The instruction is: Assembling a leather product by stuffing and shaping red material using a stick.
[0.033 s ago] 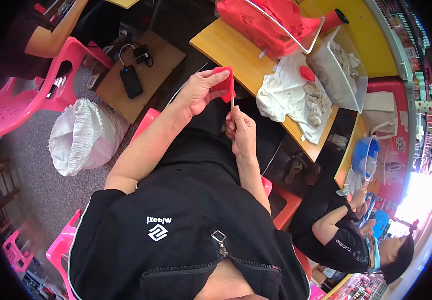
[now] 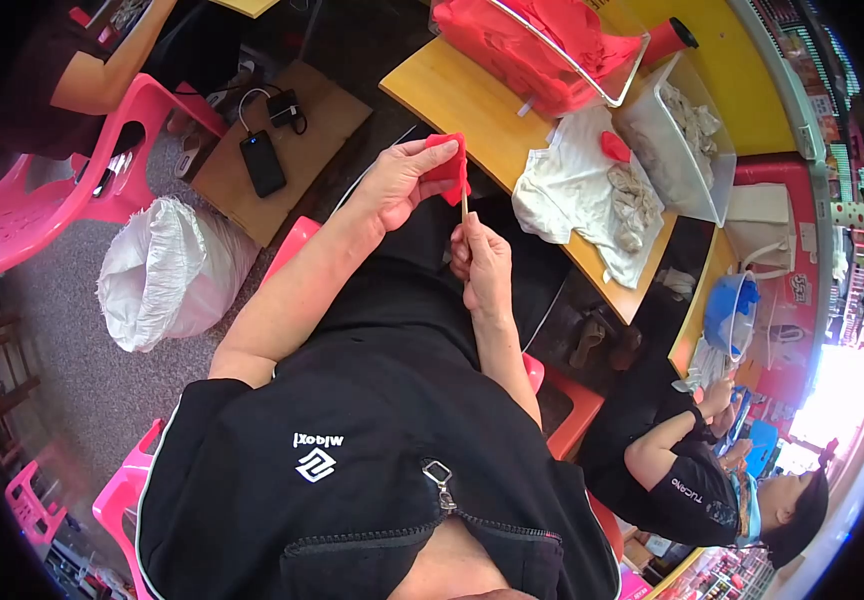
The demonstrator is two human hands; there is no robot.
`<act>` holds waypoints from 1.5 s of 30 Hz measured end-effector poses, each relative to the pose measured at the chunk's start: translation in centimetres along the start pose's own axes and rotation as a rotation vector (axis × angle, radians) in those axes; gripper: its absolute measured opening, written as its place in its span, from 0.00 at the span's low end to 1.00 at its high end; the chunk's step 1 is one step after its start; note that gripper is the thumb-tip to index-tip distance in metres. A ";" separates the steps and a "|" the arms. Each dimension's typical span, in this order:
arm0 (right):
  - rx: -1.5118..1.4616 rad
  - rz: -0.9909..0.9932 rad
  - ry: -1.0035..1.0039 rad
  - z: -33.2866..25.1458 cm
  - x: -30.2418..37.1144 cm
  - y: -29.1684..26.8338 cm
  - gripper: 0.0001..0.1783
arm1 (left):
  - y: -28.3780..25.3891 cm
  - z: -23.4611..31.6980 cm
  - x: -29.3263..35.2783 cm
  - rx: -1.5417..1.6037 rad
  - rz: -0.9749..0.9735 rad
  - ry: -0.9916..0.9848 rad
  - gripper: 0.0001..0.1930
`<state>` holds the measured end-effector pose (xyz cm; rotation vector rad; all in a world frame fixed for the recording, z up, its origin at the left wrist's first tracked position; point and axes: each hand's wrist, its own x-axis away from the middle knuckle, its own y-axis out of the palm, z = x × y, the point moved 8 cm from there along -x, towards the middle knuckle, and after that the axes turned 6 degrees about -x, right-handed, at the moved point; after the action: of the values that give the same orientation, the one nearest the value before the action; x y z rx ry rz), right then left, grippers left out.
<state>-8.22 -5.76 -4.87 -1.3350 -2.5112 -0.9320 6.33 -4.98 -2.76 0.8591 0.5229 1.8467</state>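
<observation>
My left hand [image 2: 397, 185] pinches a red fabric piece [image 2: 449, 165]; my right hand [image 2: 482, 262] grips a thin stick [image 2: 465, 207] beneath it — insertion underway, unfinished.

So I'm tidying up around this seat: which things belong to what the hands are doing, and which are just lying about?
In hand:
- small red fabric piece, pinched by the left hand
- thin wooden stick, held by the right hand

Lying about:
- white cloth on the yellow wooden table
- black phone
- white sack
- clear plastic bin
</observation>
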 end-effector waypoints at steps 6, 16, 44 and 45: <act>-0.043 0.034 -0.053 -0.2 0.4 0.1 0.19 | 0.9 -0.6 0.4 0.007 -0.019 -0.012 0.10; -0.093 -0.023 0.086 0.4 0.0 0.5 0.19 | 0.3 0.1 0.1 0.035 0.036 0.043 0.09; 0.270 -0.030 0.134 -1.2 -0.3 -1.0 0.18 | 0.1 0.3 0.2 -0.416 -0.106 -0.066 0.10; 0.347 0.004 0.057 -1.5 -0.4 -1.0 0.17 | -0.3 0.2 -0.1 -0.410 -0.095 -0.072 0.10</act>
<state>-8.97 -7.35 -4.24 -1.1846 -2.4793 -0.4919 6.63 -4.96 -2.86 0.6089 0.1275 1.7445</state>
